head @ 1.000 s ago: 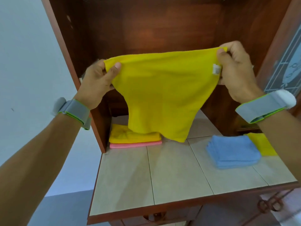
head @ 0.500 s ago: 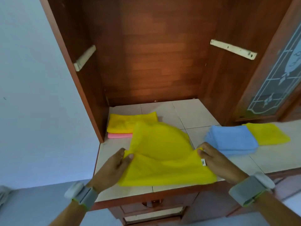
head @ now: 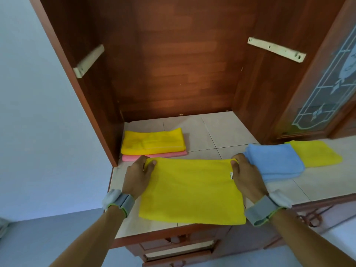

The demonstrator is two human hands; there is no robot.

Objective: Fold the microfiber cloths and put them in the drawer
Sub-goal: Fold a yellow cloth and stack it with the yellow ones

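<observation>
Cloth [head: 192, 191] nearly reaches counter [head: 221, 132] lip; left hand [head: 137, 176], right hand [head: 246, 176] pinch far corners.

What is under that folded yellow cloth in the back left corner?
A pink cloth, only its front edge showing beneath the folded yellow cloth. The rest, and anything else there, is covered.

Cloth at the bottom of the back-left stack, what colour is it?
The bottom cloth is pink, best seen in the head view.

Yellow cloth [head: 192, 191] flat on counter [head: 221, 132], left hand [head: 137, 177] and right hand [head: 247, 177] at far corners
</observation>
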